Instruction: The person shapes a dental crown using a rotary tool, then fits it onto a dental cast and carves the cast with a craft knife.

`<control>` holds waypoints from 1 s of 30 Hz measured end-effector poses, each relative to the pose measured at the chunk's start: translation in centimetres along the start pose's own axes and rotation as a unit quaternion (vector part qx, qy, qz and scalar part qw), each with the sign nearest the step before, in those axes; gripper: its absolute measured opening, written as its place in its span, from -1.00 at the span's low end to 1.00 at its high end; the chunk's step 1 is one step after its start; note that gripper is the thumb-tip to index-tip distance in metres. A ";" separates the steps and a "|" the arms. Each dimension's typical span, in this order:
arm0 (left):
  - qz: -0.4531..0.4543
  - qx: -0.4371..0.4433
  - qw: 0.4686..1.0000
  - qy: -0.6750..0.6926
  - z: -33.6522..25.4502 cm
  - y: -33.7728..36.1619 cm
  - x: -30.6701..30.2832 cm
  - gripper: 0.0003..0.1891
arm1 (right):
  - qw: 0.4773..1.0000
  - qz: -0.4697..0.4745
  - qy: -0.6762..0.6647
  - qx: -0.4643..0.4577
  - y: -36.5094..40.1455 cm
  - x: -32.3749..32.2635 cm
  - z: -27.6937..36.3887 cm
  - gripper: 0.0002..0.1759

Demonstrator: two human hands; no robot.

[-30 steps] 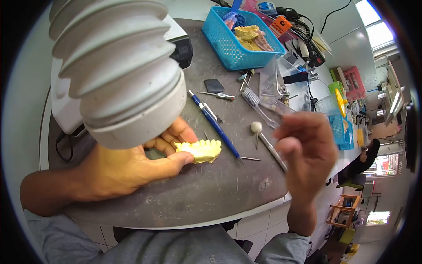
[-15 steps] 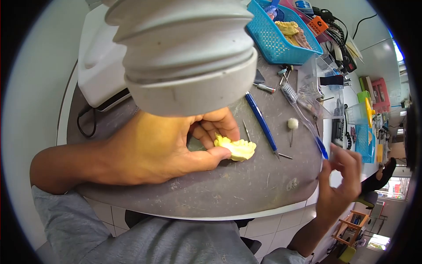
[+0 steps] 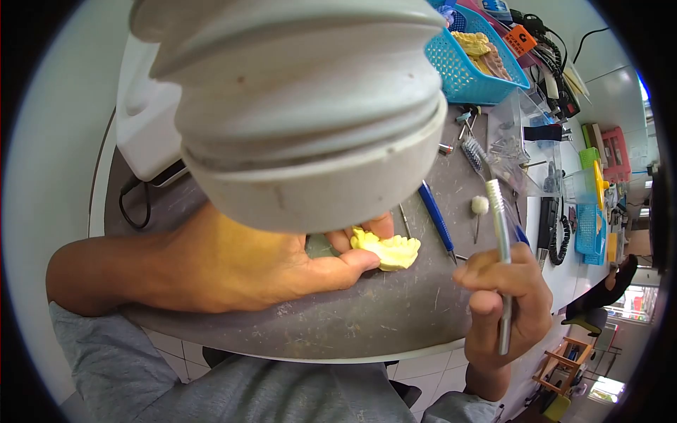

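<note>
Head view shows scratched tabletop [image 3: 352,317], tiled floor [image 3: 431,381], left hand [image 3: 271,268] gripping cast [image 3: 395,253], right hand [image 3: 518,303] gripping rod [image 3: 501,225].

A plain pale wall [image 3: 60,155] fills the left side. The curved tabletop [image 3: 338,328] is scuffed dark grey with a white edge, above pale floor tiles [image 3: 423,386] with dark joints. On the right, 2 windows [image 3: 636,301] [image 3: 607,389] glow white beyond a green chair [image 3: 594,319] and an orange-brown wooden rack [image 3: 566,358]; a glossy white panel [image 3: 610,95] stands above them.
</note>
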State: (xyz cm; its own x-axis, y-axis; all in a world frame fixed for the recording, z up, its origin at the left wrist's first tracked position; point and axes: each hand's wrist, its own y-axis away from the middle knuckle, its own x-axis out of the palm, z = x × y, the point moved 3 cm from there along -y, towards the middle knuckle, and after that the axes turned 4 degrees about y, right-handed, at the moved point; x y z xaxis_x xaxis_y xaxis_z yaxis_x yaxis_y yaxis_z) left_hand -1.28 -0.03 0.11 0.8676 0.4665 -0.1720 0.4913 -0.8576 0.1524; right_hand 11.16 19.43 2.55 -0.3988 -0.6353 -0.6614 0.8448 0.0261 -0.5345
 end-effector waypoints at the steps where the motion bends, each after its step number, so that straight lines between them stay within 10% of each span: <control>1: 0.002 0.016 1.000 -0.007 0.0 0.0 0.0 -0.77 | 0.999 0.028 -0.022 0.002 0.0 0.2 0.0 -0.64; 30: 0.008 0.002 0.998 -0.060 0.1 0.1 0.1 -0.80 | 0.960 0.251 -0.033 0.122 -4.4 3.0 0.0 -0.84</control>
State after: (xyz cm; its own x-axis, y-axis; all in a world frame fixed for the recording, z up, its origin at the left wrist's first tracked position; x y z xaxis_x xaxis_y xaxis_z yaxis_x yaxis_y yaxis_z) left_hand -1.17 -0.12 0.01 0.8594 0.4241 -0.2857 0.4774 -0.8655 0.1515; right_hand 6.24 17.43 2.85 0.0971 -0.6379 -0.7640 0.9863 0.1647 -0.0121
